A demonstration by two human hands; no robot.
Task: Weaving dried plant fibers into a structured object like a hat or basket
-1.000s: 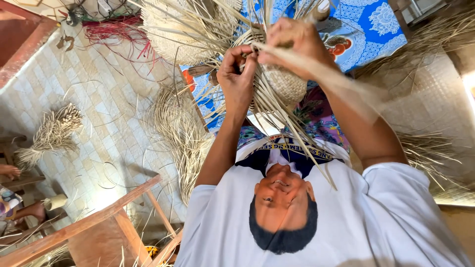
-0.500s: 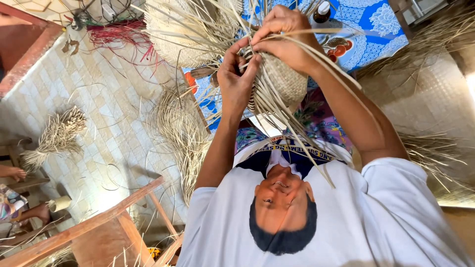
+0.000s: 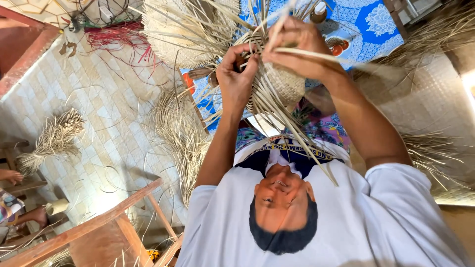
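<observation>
With the left hand pinching the woven basket rim, the right hand is gripping a pale straw strip and pulling it taut, risking snapping it or loosening the weave.

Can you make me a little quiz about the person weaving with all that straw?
1. True or false: the left hand grips the rim of the woven basket.
2. Which hand holds the long pale strip that stretches out sideways? A) left hand B) right hand C) neither
3. What is the main colour of the patterned cloth beyond the basket?

Key: 1 true. 2 B. 3 blue.
</observation>
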